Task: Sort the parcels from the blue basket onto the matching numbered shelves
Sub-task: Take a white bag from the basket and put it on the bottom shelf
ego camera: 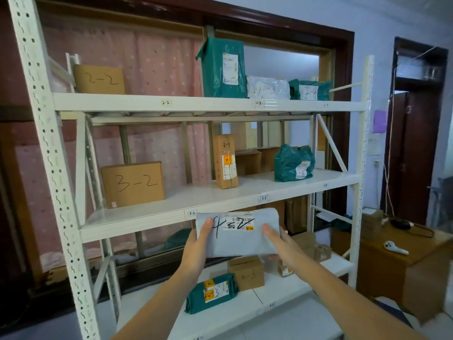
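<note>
- Flat grey plastic mailer parcel (239, 233), hand-marked "4-2": held up in front of the white metal shelving rack (203, 104), level with the edge of the shelf tagged 3-2.
- Left hand (197, 244): grips the parcel's left edge, thumb on its face.
- Right hand (278, 241): grips the right edge, thumb on its face, fingers behind.
- Brown cardboard box marked "4-3" (246, 273): on the lowest shelf, beside a green plastic mailer bag (212, 293).
- Brown cardboard box marked "3-2" (133, 184): on the middle shelf.
</note>
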Demonstrator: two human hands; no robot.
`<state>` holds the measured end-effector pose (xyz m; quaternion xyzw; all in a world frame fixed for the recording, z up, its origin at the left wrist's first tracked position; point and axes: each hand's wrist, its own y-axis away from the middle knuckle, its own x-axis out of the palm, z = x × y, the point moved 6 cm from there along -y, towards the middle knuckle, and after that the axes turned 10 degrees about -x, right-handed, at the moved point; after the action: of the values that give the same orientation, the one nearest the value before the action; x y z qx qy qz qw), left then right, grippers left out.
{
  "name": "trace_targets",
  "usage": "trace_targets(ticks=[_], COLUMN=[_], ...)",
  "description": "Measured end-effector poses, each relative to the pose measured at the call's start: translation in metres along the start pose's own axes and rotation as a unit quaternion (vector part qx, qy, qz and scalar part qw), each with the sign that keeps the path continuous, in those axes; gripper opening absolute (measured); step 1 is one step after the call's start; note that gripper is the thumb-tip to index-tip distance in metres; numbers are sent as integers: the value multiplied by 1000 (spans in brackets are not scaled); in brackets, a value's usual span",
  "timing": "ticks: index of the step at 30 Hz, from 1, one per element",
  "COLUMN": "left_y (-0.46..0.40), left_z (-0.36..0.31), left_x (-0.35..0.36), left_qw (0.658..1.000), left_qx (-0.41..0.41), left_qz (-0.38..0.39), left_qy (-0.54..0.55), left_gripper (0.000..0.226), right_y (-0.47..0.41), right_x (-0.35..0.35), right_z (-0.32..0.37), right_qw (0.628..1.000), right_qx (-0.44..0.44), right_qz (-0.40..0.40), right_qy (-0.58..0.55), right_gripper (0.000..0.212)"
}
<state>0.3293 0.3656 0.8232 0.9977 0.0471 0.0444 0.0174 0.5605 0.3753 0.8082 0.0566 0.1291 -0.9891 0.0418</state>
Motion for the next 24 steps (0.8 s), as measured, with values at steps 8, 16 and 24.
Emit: trace_targets(ticks=[8,16,24], left_y=[-11,-20,-28], left_z=[15,35,92], left_x=[72,136,123], left_qw=[999,997,996], left_qx=[12,13,-57], left_qz=[11,10,-42], left_qy=[-30,-69,-60], left_gripper=[79,78,75], right_y=[-2,7,0], right_x=[-70,-132,-122], right_z=[-7,-35,-92], right_qw=[990,988,991], right_qx=[-38,-40,0], right_qz=[-111,-135,-90], right_qy=[79,55,98], right_gripper=[62,54,61])
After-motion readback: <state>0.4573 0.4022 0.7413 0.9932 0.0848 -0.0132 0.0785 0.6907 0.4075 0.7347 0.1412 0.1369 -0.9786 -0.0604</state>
